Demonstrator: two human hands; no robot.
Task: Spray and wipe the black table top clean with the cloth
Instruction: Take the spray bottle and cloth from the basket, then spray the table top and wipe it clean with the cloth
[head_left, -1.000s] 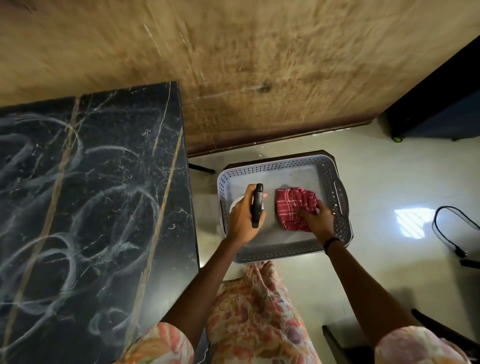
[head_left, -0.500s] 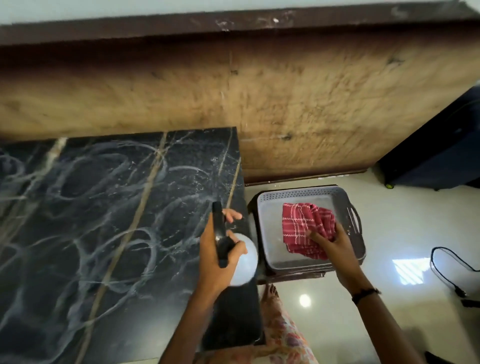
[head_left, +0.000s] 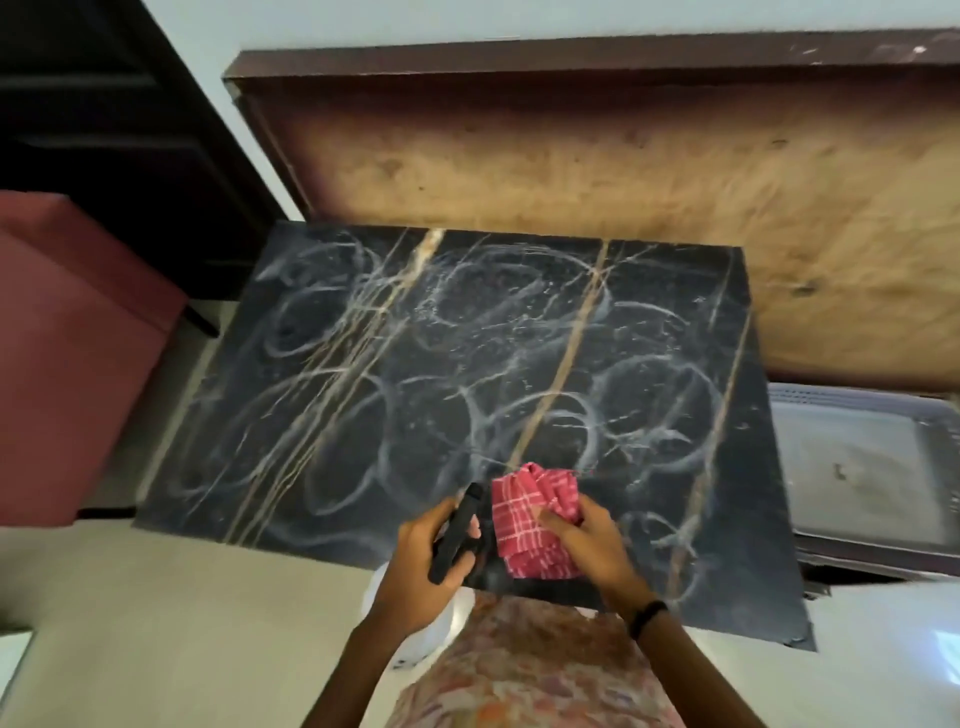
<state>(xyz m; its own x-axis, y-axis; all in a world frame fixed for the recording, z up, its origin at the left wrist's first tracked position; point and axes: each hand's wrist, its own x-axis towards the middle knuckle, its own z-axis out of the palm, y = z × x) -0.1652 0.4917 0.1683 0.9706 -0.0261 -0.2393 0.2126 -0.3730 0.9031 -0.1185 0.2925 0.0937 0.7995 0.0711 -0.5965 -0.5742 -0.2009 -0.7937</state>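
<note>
Black marble table top (head_left: 415, 395) chalk-swirled, wooden panel (head_left: 571, 166) behind, fingers (head_left: 558, 519) pinching red cloth (head_left: 530, 514), left hand (head_left: 421, 561) gripping sprayer (head_left: 457, 535)

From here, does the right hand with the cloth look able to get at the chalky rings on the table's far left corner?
Probably, with a lean. The right hand holds the cloth at the near edge; nothing stands on the table top between.

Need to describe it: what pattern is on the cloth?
Red with white checks, cloth, head view.
</note>
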